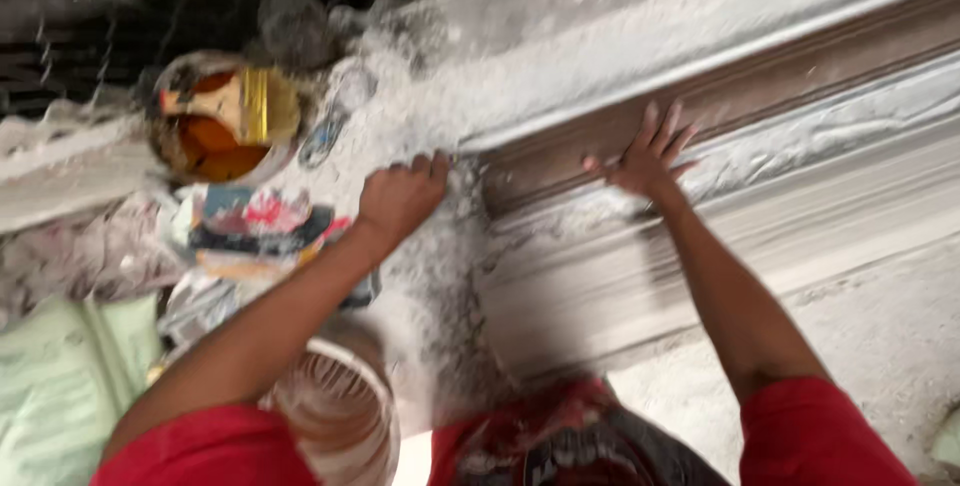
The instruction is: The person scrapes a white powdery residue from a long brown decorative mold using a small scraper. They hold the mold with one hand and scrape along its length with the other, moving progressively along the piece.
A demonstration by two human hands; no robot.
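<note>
Dusting white powder (440,276) beside moulding (720,196)

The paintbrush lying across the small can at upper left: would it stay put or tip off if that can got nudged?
The paintbrush probably slips easily: it seems to rest loosely across the can rim, handle overhanging. The can looks open with orange-brown liquid inside, so a shove might slop it. The dusty, uneven surface under it may let it tilt. The picture is blurred, so this is uncertain.

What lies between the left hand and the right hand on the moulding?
In the head view, only the moulding's own brown groove and its dusty white end lie between the closed left hand and the spread right hand; no tool there.
</note>
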